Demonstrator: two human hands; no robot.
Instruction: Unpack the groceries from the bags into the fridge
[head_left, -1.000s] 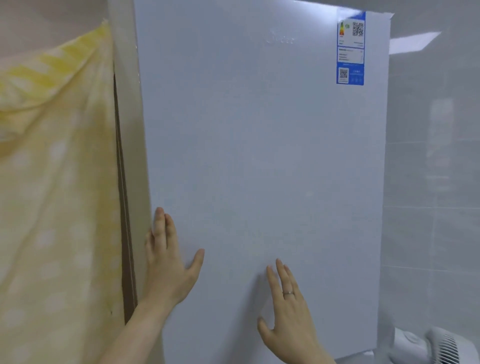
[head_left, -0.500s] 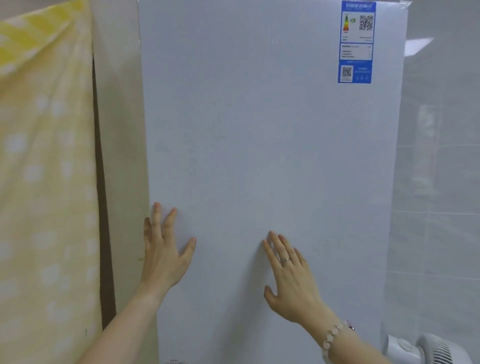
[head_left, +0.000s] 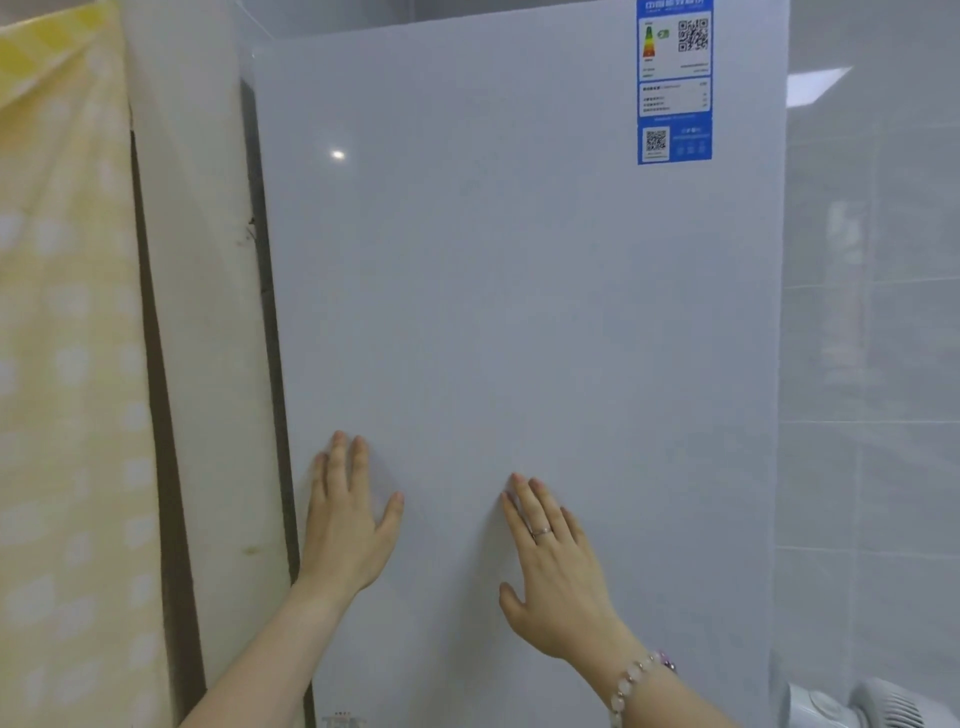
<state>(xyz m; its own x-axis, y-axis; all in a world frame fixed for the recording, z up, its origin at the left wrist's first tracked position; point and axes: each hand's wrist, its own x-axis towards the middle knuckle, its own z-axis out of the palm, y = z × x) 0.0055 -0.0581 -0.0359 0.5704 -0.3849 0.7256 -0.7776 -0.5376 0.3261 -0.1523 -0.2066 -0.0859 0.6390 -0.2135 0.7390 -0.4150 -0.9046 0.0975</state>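
The white fridge door (head_left: 519, 291) fills the middle of the view and lies shut against the fridge body. My left hand (head_left: 345, 519) presses flat on the door near its left edge, fingers straight and pointing up. My right hand (head_left: 556, 566), with a ring and a bead bracelet, lies flat on the door's lower middle, fingers straight. A blue energy label (head_left: 674, 83) is stuck at the door's top right. No bags or groceries are in view.
A yellow patterned cloth (head_left: 67, 364) hangs at the left beside a cream upright panel (head_left: 202, 338). Grey wall tiles (head_left: 872, 364) stand to the right. A white fan (head_left: 862, 704) sits at the bottom right corner.
The door has swung from slightly ajar to shut against the fridge. Both hands stayed flat on it, and the view has shifted right and closer.
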